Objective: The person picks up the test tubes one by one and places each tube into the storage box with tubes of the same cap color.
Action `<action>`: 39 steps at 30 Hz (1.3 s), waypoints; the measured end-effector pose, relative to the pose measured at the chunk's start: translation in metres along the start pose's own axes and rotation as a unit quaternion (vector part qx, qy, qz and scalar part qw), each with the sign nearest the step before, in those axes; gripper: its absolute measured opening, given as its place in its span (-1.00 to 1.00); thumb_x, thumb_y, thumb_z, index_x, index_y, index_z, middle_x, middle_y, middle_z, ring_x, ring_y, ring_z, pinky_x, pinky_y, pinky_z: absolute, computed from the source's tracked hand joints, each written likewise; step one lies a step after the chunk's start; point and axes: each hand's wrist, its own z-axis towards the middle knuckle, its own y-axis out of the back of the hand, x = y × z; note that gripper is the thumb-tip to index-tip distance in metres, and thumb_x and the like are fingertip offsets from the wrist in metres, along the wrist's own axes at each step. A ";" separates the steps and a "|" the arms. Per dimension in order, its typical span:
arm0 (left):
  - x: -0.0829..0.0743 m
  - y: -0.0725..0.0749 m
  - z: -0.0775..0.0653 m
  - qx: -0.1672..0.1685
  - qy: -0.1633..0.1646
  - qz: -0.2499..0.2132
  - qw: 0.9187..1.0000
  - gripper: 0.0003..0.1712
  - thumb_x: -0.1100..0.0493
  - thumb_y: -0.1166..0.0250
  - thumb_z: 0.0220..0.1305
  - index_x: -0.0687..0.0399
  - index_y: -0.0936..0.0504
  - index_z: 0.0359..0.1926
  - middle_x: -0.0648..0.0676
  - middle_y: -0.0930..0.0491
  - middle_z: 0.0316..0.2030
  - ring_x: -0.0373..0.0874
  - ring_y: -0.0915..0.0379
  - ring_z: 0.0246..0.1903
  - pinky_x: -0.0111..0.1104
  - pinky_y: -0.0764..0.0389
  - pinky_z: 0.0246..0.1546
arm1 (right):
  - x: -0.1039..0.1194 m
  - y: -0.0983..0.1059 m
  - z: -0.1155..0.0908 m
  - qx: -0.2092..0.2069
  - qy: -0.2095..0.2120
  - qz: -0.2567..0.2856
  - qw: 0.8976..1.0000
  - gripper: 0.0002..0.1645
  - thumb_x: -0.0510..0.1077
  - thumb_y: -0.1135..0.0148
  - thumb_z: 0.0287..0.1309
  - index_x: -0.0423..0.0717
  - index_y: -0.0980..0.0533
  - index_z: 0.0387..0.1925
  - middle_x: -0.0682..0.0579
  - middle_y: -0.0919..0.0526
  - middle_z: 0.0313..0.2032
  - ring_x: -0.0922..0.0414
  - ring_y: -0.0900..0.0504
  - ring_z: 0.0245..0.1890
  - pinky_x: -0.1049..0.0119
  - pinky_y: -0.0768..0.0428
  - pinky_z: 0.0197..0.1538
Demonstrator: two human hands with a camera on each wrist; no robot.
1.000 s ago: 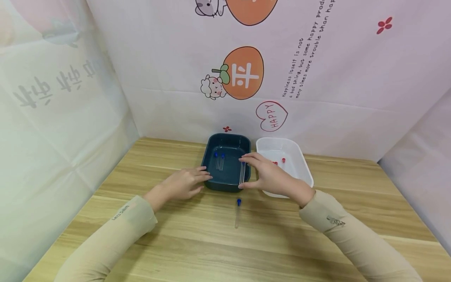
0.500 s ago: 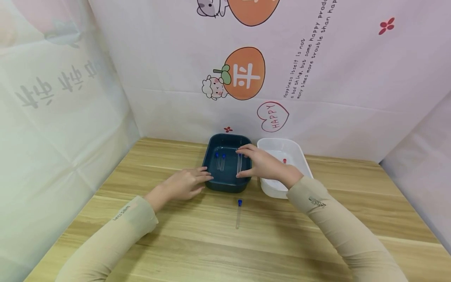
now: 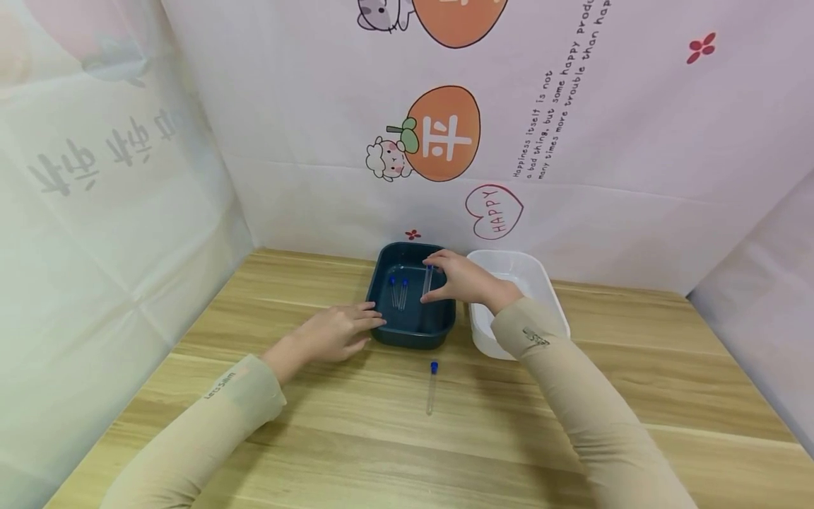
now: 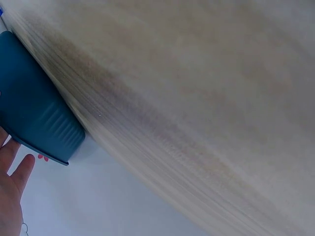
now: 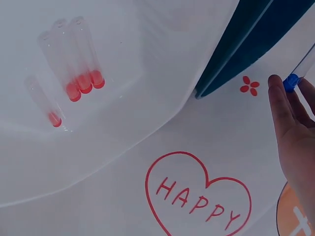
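Observation:
My right hand [image 3: 467, 277] pinches a clear test tube [image 3: 427, 281] with a blue cap between thumb and fingers. The tube hangs over the right part of the dark teal tray [image 3: 413, 341]; the wrist view on that side also shows its blue cap [image 5: 291, 82]. Blue-capped test tubes [image 3: 403, 295] lie close together inside this tray, left of its middle. At the tray's left rim rests my left hand [image 3: 331, 332], its extended fingers touching the edge. Another blue-capped test tube [image 3: 432, 390] lies on the table in front of the tray.
Right of the teal tray stands a white tray [image 3: 552, 300], partly covered by the right forearm. Several red-capped tubes [image 5: 84, 61] lie in it. A printed cloth [image 3: 305, 127] hangs behind the wooden table [image 3: 356, 438].
My right hand has carried the blue-capped test tube leftward and farther back, from the teal tray's right edge to over its inside. The left hand has stayed at the rim.

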 end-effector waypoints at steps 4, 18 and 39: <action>0.000 -0.001 0.000 0.004 0.004 -0.003 1.000 -0.55 0.21 -0.36 0.35 0.22 -0.64 0.23 0.23 -0.62 0.19 0.13 -0.48 0.28 -0.07 -0.57 0.21 | -0.004 -0.004 0.010 0.005 -0.009 -0.008 1.000 -0.02 0.04 -0.53 0.15 -0.34 -0.33 0.44 -0.33 -0.28 0.44 -0.22 -0.36 0.40 -0.07 -0.39 0.41; 0.001 -0.001 0.000 0.006 0.005 -0.001 1.000 -0.55 0.20 -0.34 0.37 0.21 -0.64 0.24 0.25 -0.61 0.19 0.13 -0.48 0.28 -0.08 -0.58 0.19 | -0.008 -0.022 0.037 0.026 -0.041 -0.003 0.999 -0.07 0.05 -0.51 0.19 -0.36 -0.36 0.41 -0.33 -0.32 0.43 -0.21 -0.28 0.45 -0.06 -0.30 0.46; 0.001 0.002 -0.002 0.022 0.011 0.002 1.000 -0.54 0.19 -0.34 0.39 0.20 -0.62 0.27 0.22 -0.60 0.22 0.11 -0.44 0.31 -0.10 -0.54 0.24 | -0.004 -0.048 0.057 0.052 -0.109 0.027 0.992 -0.05 -0.03 -0.55 0.15 -0.31 -0.33 0.45 -0.29 -0.30 0.46 -0.16 -0.28 0.46 -0.03 -0.30 0.46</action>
